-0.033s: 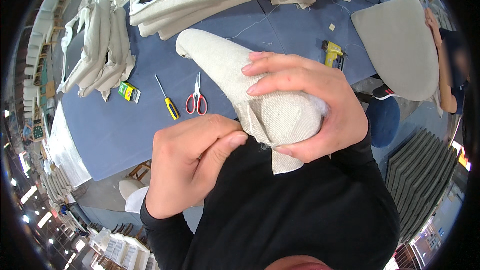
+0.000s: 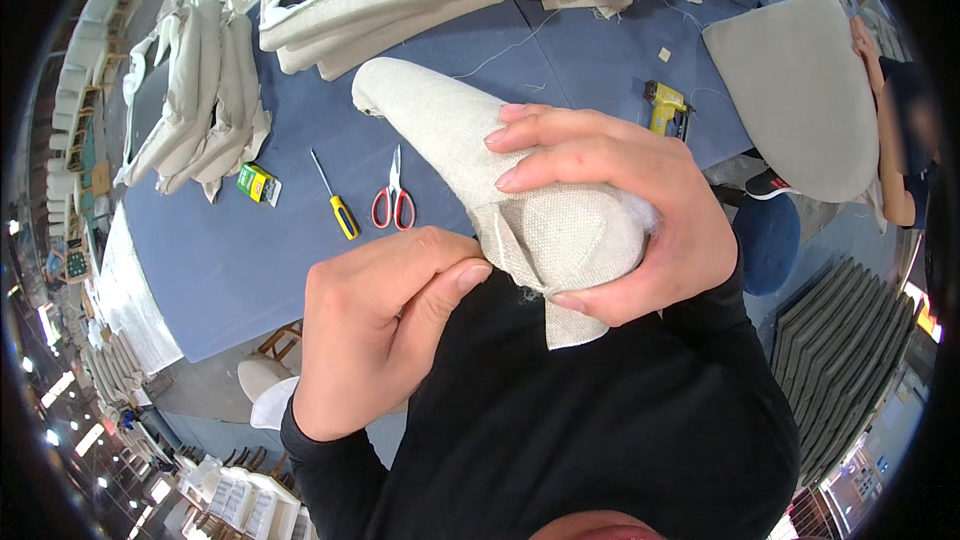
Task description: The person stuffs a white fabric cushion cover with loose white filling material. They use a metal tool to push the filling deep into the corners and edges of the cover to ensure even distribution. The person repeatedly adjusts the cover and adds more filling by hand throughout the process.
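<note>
The workshop curved away around a blue-grey worktable, with beige upholstered panels stacked along its far side. From my head camera, I saw a small green-and-yellow box bearing printing too small for me to make out. Beside it lay a yellow-and-black-handled screwdriver, then red-handled scissors; farther right sat a yellow staple gun.

In front of my chest I had a long, tapering linen-covered cushion piece, its narrow end pointing up and left over the table. My right hand was wrapped around the wide end, fingers over the top and thumb underneath, pressed near the folded seam. My left hand was bent inward, thumb and forefinger drawn narrowly together at the fabric's left edge; whether they pinched it, I couldn't tell.
</note>
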`<state>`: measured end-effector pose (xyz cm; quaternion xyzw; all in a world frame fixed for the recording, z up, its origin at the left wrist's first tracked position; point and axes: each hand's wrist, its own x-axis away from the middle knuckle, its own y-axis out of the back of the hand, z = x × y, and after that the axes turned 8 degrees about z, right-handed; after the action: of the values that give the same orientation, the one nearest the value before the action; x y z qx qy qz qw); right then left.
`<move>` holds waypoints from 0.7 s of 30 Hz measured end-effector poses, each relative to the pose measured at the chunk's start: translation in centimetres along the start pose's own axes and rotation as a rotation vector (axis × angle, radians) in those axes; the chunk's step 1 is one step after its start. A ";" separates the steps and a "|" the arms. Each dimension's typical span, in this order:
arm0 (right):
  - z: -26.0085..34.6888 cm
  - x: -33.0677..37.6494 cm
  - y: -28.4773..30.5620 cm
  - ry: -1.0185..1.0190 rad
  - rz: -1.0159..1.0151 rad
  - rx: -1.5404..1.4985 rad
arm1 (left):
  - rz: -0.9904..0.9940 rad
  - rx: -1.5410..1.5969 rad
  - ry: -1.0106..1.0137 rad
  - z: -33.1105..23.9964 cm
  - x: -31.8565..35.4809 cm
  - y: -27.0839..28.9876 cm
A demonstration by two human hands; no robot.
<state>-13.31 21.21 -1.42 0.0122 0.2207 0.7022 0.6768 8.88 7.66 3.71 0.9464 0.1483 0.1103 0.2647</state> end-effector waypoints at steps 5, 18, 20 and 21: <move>-0.1 -0.1 -0.2 0.001 0.007 0.006 | -0.117 -0.116 -0.049 -1.1 0.3 -1.0; -0.3 0.2 -0.1 0.014 -0.025 -0.025 | -0.047 -0.059 -0.122 -0.3 -0.8 0.0; -0.1 0.0 -0.2 -0.003 -0.033 -0.011 | -0.072 -0.003 -0.068 -0.3 -0.3 -0.1; 0.0 -0.1 -0.2 -0.013 -0.038 -0.003 | -0.090 0.013 -0.050 -0.5 -0.2 -0.3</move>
<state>-13.08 21.15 -1.44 0.0115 0.2152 0.6895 0.6914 8.50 8.03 3.93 0.9430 0.1848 0.0738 0.2669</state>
